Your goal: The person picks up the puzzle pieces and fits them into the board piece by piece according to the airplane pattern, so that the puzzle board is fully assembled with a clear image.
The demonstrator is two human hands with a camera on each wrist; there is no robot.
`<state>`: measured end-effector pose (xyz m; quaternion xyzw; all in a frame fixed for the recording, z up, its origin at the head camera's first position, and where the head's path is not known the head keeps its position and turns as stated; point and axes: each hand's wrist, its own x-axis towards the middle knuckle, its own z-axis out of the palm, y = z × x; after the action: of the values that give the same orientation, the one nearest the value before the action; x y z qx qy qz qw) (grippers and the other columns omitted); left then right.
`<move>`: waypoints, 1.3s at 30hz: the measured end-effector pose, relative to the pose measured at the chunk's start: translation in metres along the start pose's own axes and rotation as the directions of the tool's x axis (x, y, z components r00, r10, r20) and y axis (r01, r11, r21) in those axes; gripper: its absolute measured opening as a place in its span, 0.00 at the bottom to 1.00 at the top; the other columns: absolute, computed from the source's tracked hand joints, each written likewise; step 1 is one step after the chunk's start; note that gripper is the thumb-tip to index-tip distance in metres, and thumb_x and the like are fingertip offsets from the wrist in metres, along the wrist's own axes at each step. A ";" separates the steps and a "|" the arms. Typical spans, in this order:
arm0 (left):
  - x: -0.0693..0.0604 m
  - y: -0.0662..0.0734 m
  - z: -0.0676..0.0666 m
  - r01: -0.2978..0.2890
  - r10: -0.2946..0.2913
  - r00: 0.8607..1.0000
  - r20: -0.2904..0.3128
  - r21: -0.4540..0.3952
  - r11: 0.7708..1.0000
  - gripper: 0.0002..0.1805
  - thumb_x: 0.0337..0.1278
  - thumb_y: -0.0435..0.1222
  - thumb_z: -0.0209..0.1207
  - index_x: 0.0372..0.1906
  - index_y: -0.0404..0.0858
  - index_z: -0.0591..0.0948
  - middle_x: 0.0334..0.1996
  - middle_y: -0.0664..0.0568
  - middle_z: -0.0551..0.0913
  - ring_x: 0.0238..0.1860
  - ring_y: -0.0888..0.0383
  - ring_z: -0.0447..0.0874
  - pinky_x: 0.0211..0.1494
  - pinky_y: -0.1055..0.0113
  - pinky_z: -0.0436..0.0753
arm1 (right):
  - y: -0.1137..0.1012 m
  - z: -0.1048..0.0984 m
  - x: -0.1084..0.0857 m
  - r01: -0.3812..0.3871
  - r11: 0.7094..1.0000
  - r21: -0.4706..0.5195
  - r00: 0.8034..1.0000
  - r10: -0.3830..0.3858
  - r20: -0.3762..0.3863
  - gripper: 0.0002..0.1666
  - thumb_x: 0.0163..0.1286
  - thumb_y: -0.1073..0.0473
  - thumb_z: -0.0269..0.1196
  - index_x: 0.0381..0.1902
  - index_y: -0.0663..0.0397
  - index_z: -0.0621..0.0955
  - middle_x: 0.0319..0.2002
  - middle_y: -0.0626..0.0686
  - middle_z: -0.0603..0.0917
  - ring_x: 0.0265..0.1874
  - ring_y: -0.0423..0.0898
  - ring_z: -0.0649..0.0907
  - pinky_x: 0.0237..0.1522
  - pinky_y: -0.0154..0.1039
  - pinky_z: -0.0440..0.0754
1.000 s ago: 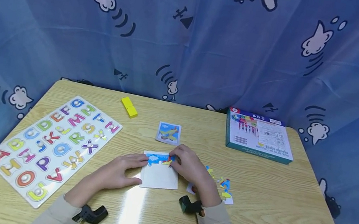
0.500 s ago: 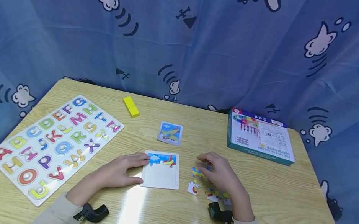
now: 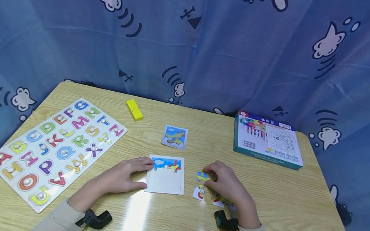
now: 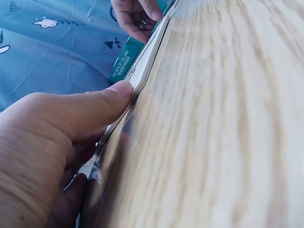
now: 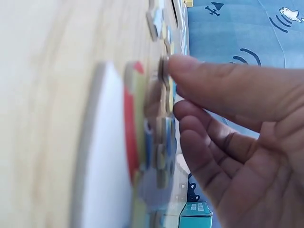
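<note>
In the head view a white puzzle tray (image 3: 165, 182) lies mid-table, its top row filled with blue sky pieces and a red-yellow plane tail. My left hand (image 3: 127, 176) rests against the tray's left edge, thumb at the near corner; the left wrist view shows the thumb (image 4: 107, 102) along that edge. Right of the tray, my right hand (image 3: 226, 183) has thumb and forefinger at a yellow-and-blue puzzle piece (image 3: 202, 177), pinching it low over the table. A white piece with a red arc (image 3: 199, 193) lies nearer me. Other loose pieces (image 3: 218, 201) are partly hidden under this hand.
A picture card of a yellow plane (image 3: 175, 137) lies beyond the tray. An alphabet board (image 3: 57, 152) covers the table's left side. A yellow block (image 3: 134, 110) sits at the back, a boxed set (image 3: 267, 140) at the back right. Blue curtain (image 3: 195, 45) hangs behind.
My right hand has left the tray's top right corner and moved right to the loose pieces, then lowered and closed its fingertips on one. My left hand stays on the tray.
</note>
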<state>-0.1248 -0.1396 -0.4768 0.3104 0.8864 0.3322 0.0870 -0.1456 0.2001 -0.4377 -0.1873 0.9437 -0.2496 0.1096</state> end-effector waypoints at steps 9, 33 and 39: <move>0.000 -0.001 0.001 -0.009 0.009 1.000 -0.002 0.008 1.000 0.34 0.56 0.48 0.63 0.65 0.38 0.71 0.68 0.51 0.68 0.71 0.51 0.61 0.70 0.53 0.67 | -0.002 0.002 0.001 -0.013 0.999 -0.042 1.000 0.013 -0.001 0.12 0.56 0.63 0.69 0.40 0.56 0.82 0.36 0.48 0.78 0.33 0.43 0.73 0.38 0.39 0.77; 0.000 -0.002 0.001 -0.006 0.006 1.000 -0.011 0.006 1.000 0.34 0.55 0.48 0.64 0.65 0.39 0.72 0.68 0.52 0.68 0.71 0.51 0.61 0.71 0.53 0.66 | 0.001 -0.001 0.001 0.147 0.930 0.337 0.985 -0.105 -0.139 0.15 0.62 0.58 0.67 0.47 0.51 0.82 0.45 0.51 0.82 0.39 0.44 0.81 0.45 0.41 0.85; 0.001 -0.002 0.001 -0.009 0.009 1.000 -0.003 -0.001 1.000 0.34 0.55 0.47 0.64 0.65 0.39 0.71 0.68 0.52 0.67 0.71 0.51 0.61 0.71 0.53 0.67 | -0.010 0.005 0.005 0.185 0.898 0.399 0.981 -0.145 -0.129 0.15 0.61 0.57 0.67 0.47 0.52 0.83 0.45 0.51 0.82 0.38 0.42 0.80 0.43 0.33 0.84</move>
<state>-0.1256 -0.1396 -0.4788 0.3137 0.8850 0.3334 0.0845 -0.1458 0.1883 -0.4375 -0.2273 0.8553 -0.4588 0.0792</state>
